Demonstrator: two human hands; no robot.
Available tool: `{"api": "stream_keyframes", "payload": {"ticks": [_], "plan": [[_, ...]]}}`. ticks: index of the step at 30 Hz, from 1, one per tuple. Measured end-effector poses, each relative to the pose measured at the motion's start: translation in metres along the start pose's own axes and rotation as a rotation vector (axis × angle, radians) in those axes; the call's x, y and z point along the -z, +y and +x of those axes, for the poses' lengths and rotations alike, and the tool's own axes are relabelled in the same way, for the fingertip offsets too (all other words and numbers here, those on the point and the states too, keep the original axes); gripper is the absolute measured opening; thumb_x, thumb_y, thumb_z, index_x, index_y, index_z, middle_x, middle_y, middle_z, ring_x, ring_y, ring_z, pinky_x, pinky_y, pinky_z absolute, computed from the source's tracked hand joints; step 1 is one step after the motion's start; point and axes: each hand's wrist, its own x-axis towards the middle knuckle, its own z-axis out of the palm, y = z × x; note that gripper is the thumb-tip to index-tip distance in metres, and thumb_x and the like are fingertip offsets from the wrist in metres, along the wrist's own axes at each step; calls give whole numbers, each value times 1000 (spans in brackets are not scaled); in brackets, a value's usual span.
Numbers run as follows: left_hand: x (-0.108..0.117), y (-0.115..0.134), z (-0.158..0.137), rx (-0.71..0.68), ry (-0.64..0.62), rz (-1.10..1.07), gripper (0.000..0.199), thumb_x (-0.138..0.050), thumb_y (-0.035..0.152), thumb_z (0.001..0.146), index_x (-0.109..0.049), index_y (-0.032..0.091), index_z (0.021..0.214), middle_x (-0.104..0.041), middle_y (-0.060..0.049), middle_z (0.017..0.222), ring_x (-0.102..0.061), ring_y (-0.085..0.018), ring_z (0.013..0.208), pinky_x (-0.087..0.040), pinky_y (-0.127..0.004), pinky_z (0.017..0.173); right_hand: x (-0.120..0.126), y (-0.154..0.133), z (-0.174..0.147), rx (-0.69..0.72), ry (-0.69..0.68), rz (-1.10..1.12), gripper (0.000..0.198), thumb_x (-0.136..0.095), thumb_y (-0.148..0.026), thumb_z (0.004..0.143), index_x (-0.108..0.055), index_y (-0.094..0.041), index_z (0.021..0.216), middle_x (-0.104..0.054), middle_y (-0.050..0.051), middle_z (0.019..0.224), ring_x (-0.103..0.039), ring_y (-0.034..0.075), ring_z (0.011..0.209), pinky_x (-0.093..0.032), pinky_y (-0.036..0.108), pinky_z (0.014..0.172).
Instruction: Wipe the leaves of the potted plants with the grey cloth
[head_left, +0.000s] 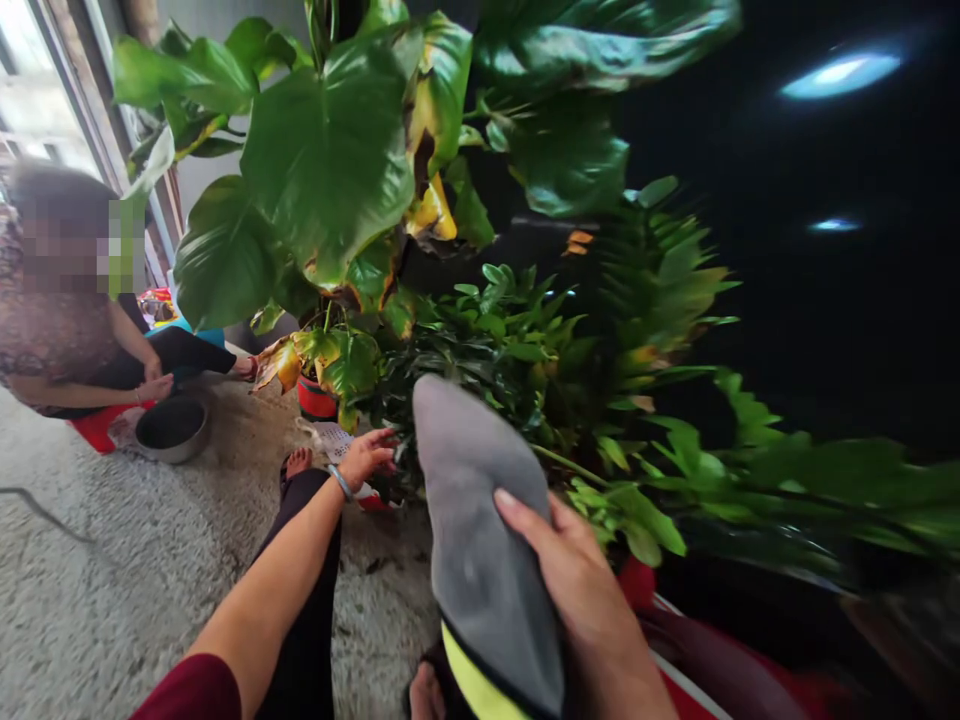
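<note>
My right hand (589, 570) is closed on a grey cloth piece (480, 500) with a pointed top, black trim and a yellow-green lower edge. Its thumb lies on the cloth's face, and its other fingers are mostly hidden behind. My left hand (365, 460), with a bangle at the wrist, reaches to the edge of a bushy dark-leaved plant (420, 400). Its fingers are stretched out and apart; whether they touch the leaves I cannot tell. Just below that hand, a red pot or base (377, 503) shows in part.
A tall broad-leaved plant (330, 150) in a red pot (316, 398) stands ahead. More foliage (675, 470) spreads right, before a dark glossy surface (840, 330). At left, a person (67, 320) sits by a grey basin (174, 430) on the rough concrete floor (150, 560).
</note>
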Motion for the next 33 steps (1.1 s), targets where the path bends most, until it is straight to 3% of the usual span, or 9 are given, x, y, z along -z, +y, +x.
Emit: {"api": "stream_keyframes", "payload": {"ticks": [2,5,10,13,17,20,24,27,33], "plan": [[-5,-2,-3,57,-2,-30,52,-75,30,63,-63,13,110,-63,2,62,-55,-12,51,-45,-25,56,-7,-1,23,58,69,1,42,-79,-47,53,-74,-19,84,-76,7,78,-70,30,79,-54,37,70],[-9,-4,-6,58,9,-72,46,-77,32,61,-67,14,101,-64,1,65,-55,-11,55,-43,-23,57,-24,31,35,-8,1,-31,43,-78,-47,51,-74,-16,81,-76,8,75,-70,33,82,-54,39,71],[-7,-2,-4,82,52,-49,38,-81,34,58,-68,12,85,-64,0,62,-55,-11,55,-39,-22,55,-7,72,-13,-143,-132,-47,48,-77,-53,59,-75,-14,88,-76,10,79,-71,34,86,-55,37,70],[-2,-2,-3,140,92,-31,30,-79,34,61,-63,14,76,-57,4,52,-51,-9,46,-39,-22,50,20,46,-20,-78,82,-31,48,-77,-53,60,-74,-15,88,-77,9,80,-72,32,83,-55,35,68],[-1,-1,-5,123,110,-43,26,-77,32,63,-59,15,73,-56,5,53,-51,-8,46,-43,-22,50,23,14,22,72,340,129,36,-78,-41,56,-72,-19,83,-77,7,82,-71,29,89,-56,35,76],[-2,0,-8,116,110,-69,28,-79,32,63,-61,14,76,-58,4,60,-54,-8,50,-45,-21,51,2,35,43,-195,254,375,27,-75,-35,53,-70,-20,75,-76,8,73,-71,31,86,-58,39,74],[-2,-1,-7,119,90,-83,37,-82,34,60,-65,14,87,-64,0,70,-56,-9,54,-45,-22,50,-9,92,16,-419,123,332,34,-79,-41,51,-72,-17,74,-75,10,70,-72,34,84,-58,42,73],[-1,-3,-3,111,99,-73,35,-82,33,60,-67,12,83,-65,-1,69,-54,-9,54,-45,-23,52,5,99,-15,-295,154,215,40,-83,-45,51,-73,-16,78,-76,8,75,-72,32,82,-57,40,74],[-2,-5,0,119,114,-95,31,-81,29,58,-69,13,81,-62,1,67,-54,-10,56,-45,-25,55,14,18,12,113,317,310,34,-81,-38,54,-72,-21,82,-78,4,86,-71,27,88,-55,37,82]]}}
